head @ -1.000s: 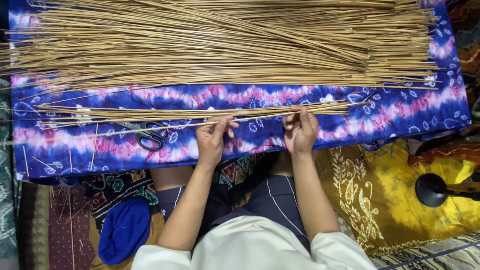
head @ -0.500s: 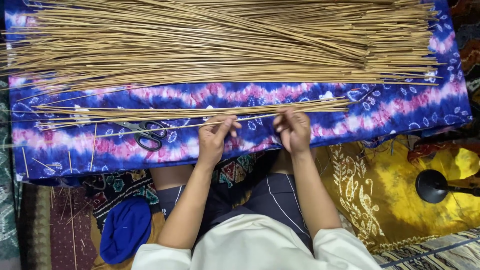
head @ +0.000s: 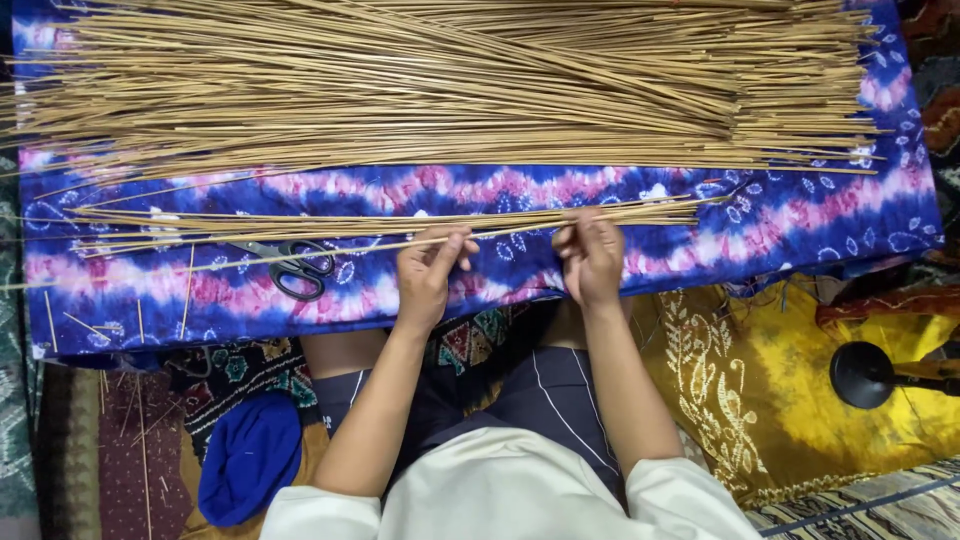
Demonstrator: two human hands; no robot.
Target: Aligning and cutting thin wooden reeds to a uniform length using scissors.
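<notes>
Where the right hand (head: 590, 258) grips, its stick (head: 500, 236) is hidden.

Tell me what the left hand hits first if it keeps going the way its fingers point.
Probably the small row of sticks just beyond the left hand, which already pinches one thin stick; farther on lies the big pile.

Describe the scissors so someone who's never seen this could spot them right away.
Find the blue and pink tie-dye cloth spread under the long sticks. Just beside the left hand, on the side away from the right hand, lie the scissors: the only dark metal thing there, with black loop handles, below the small bundle of sticks.
</notes>
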